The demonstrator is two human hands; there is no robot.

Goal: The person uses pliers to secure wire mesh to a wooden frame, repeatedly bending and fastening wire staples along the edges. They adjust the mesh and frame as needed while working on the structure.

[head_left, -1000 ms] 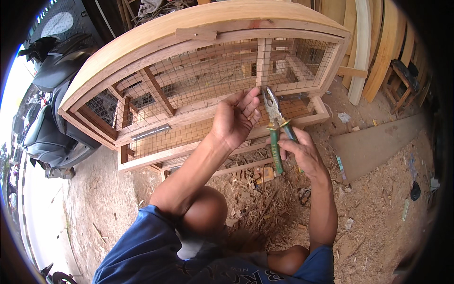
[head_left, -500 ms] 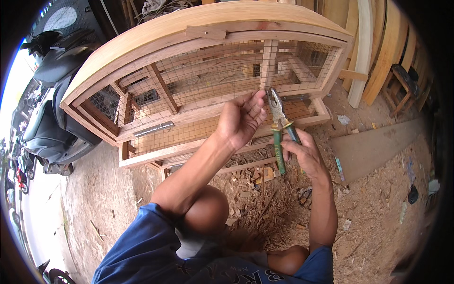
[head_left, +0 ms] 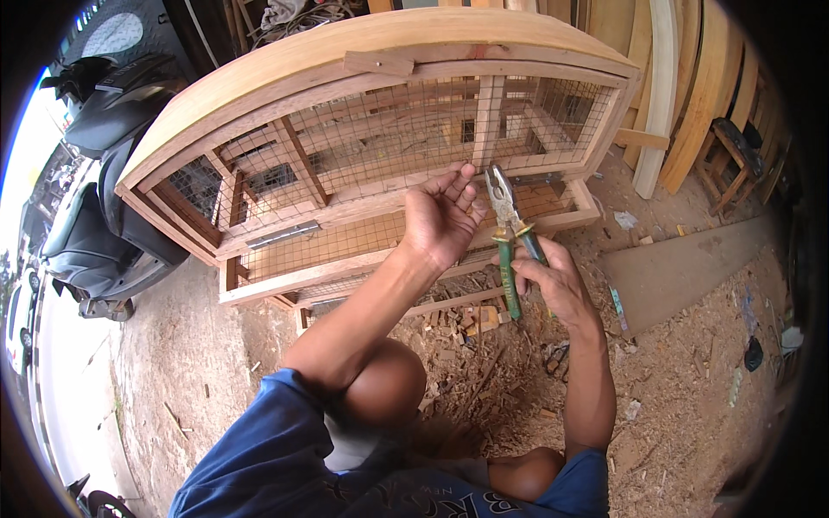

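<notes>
In my right hand (head_left: 557, 281) is a pair of combination pliers (head_left: 509, 226) with green handles, its metal jaws pointing up and a little apart. My left hand (head_left: 445, 216) is palm up just left of the jaws, its fingers curled in and the fingertips close together. Anything small between those fingertips is too fine to make out. Right behind both hands stands a wooden cage (head_left: 380, 194) with wire mesh (head_left: 380, 129) across its framed front. A metal hinge (head_left: 283, 235) shows on its lower front rail, and a wooden turn-latch (head_left: 378, 63) sits on the top edge.
Wood shavings and offcuts (head_left: 471, 324) litter the ground below the cage. A dark motor scooter (head_left: 112, 198) is parked at the left. Planks (head_left: 656, 104) lean at the right rear, near a small wooden stool (head_left: 730, 164). A flat board (head_left: 691, 268) lies on the right.
My left hand has moved very slightly, its fingertips a touch farther from the plier jaws. The pliers have tilted a little to the left. The view has shifted slightly.
</notes>
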